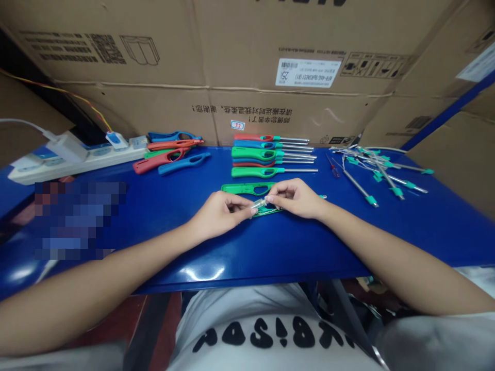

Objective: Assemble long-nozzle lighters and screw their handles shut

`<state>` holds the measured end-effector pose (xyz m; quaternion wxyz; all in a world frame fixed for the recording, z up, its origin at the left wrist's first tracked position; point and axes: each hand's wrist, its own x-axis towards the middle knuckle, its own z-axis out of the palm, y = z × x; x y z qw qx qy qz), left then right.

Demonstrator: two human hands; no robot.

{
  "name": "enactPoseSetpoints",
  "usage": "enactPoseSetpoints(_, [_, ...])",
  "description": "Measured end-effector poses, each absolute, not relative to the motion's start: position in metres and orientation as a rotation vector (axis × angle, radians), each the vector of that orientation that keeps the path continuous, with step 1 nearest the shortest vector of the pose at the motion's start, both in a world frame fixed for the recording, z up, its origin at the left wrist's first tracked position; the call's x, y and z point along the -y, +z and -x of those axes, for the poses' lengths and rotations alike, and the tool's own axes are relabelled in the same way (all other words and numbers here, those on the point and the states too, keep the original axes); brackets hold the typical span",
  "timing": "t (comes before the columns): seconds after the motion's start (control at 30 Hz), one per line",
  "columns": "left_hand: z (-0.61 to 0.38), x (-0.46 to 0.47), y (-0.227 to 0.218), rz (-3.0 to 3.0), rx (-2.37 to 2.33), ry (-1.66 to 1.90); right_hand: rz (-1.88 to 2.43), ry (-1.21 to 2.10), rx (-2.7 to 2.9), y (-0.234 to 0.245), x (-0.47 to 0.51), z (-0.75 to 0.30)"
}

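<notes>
My left hand [218,215] is closed on the left end of a small clear fuel tank [257,205]. The fingertips of my right hand [299,198] are pinched at the tank's right end; whether they grip the tank or a tiny part on it is hidden. Just under my fingers lies a green lighter handle half [266,212] with pale wires in it, partly covered by my hands. Behind it rests another green handle half [242,188], its hollow inside facing up. A metal tip shows to the right of my right hand.
Several assembled long lighters [253,171] are lined up at the back middle. Coloured handle shells [183,163] are piled at back left beside a power strip [77,162]. Metal lighter tubes with wires [356,184] and a small screwdriver [333,169] lie right. A cardboard wall [154,108] stands behind.
</notes>
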<state>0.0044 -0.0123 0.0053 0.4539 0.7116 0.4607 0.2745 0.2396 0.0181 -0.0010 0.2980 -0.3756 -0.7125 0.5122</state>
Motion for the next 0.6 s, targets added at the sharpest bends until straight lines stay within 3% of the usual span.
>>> enactPoseSetpoints(0.6, [-0.0049, 0.0104, 0.0043, -1.666, -1.145, 0.748, 0.993, 1.442, 1.879, 0.007, -0.0241, -0.2382])
